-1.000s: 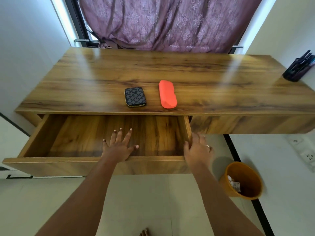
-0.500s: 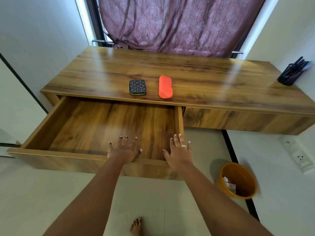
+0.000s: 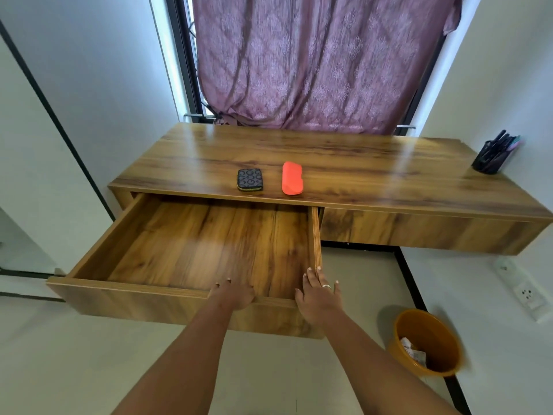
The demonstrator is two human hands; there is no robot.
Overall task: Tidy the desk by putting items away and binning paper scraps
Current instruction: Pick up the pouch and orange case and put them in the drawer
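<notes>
Head view, items as found:

1. Left hand: laid over the top edge of the drawer front panel, near its middle. The fingers bend down over the rim into the drawer, which looks like a hold on the panel for drawing it out or steadying it.
2. Right hand: fingers straight and slightly spread, holding nothing. It lies on the drawer's front right corner, with a ring on one finger. It is probably placed there to keep the wide drawer square on its runners.
3. Drawer: left-hand unit of the counter, standing far out. Its wood floor is exposed, ready to take items.
4. Patterned zip pouch: dark with a yellow edge, flat on the counter just behind the front edge and directly above the open drawer.
5. Orange case: long with rounded ends, just beside the pouch on its right and apart from it. Both sit within a short reach of the drawer, so they are the likely next items to stow.
6. Pen holder: dark and filled with pens, at the far right corner of the counter, well apart from the rest.
7. Orange bin: on the floor to the right of the drawer, below the shut second drawer.
8. Paper scraps: inside the bin. None are visible on the counter, so the binning looks done and the stowing remains.
9. Purple curtain: hangs behind the counter.
</notes>
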